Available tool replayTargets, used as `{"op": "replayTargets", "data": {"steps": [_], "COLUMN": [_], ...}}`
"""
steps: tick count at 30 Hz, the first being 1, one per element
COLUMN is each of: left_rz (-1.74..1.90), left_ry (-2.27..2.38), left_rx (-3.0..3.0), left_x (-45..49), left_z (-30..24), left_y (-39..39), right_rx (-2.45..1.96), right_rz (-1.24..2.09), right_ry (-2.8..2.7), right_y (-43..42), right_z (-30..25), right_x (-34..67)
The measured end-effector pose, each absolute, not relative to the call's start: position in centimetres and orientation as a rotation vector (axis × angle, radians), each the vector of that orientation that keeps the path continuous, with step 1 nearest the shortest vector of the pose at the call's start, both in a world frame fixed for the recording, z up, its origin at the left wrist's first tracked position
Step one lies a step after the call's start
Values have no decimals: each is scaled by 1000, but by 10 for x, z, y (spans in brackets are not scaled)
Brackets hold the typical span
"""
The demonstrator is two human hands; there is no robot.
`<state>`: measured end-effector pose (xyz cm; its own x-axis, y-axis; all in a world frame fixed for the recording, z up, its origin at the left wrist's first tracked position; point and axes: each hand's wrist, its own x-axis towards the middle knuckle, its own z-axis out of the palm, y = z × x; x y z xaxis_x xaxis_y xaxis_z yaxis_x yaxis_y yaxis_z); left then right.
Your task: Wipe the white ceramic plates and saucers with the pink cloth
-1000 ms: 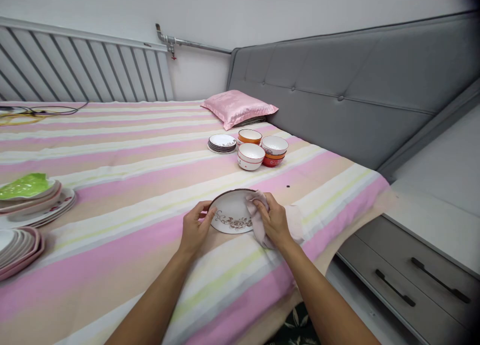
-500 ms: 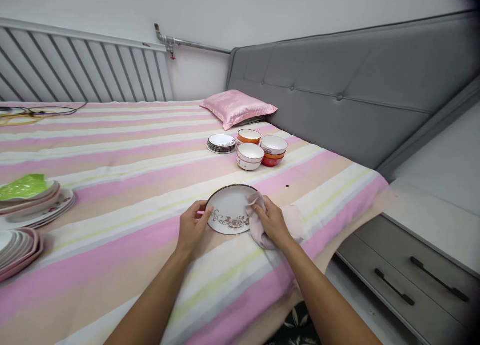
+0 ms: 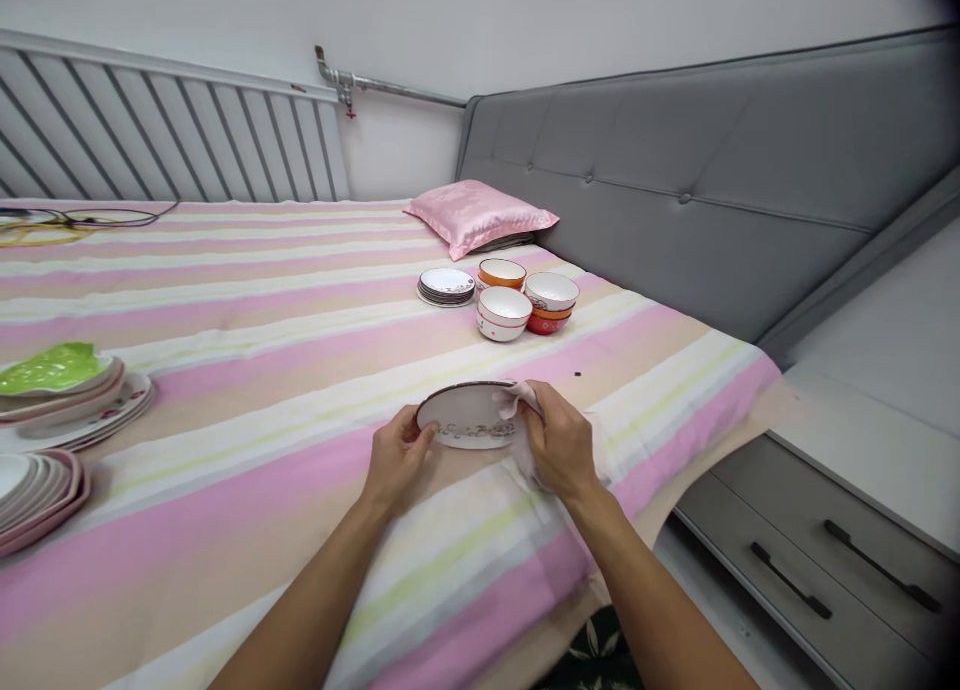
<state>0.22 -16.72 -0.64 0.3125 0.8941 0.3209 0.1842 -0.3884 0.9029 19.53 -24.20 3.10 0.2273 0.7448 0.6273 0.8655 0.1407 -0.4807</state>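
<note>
At the upper left of the frame, a slatted radiator (image 3: pixel 187 135) stands against the wall, with black and yellow cables (image 3: pixel 56 228) looped below it on the striped bedspread (image 3: pixel 262 375). At the left edge sits a pile of large plates and dishes (image 3: pixel 105 425), topped by a bright green leaf-like dish (image 3: pixel 54 368). Nearer me, at the lower left, white plates lie nested in pink dishes (image 3: pixel 75 510).

Just below the centre, my left hand (image 3: pixel 397 457) pinches the left rim of the flowered plate (image 3: pixel 465 410) — thumb on the near face, fingers curled behind. The plate is tilted up above the bedspread, dark rim at the top, brown flowers along its lower part. Beyond it, above the centre, a stack of small plates (image 3: pixel 447 282) sits just beside three groups of bowls (image 3: pixel 504 315), white, orange and red, with a pink pillow (image 3: pixel 480 215) behind them.

My right hand (image 3: pixel 562 440) pinches a pale pink cloth (image 3: pixel 516 400) against the plate's right side; how its far fingers lie I cannot tell — the hand hides them. To the right are the grey padded headboard (image 3: pixel 675 180) and, at the lower right, a drawer cabinet (image 3: pixel 795 510) with black handles.
</note>
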Motion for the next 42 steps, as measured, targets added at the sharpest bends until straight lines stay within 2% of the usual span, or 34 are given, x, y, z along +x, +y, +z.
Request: {"op": "replayTargets", "data": {"steps": [3,7,12,31,42], "left_rz": [1043,1267,1467,1425,1401], "left_ry": [961,951,897,1031,1131], "left_rx": [1928,2014,2096,1922,1827], "left_x": [4,1,-2,-3,-4], "left_z": [-5,1,3,6,7], "left_y": [-170,-172,-173,-170,-168], "right_rx": [-1574,-1541,-1524,-1451,-1647], "right_rz": [-326,-332,-229,386,497], "right_ry": [-1675,-1786,-1750,-1450,-1319], "right_y": [-242,-241,-239,-229,-223], "right_z": [36,38,35,7,-14], "right_x": [192,187,185,199,198]}}
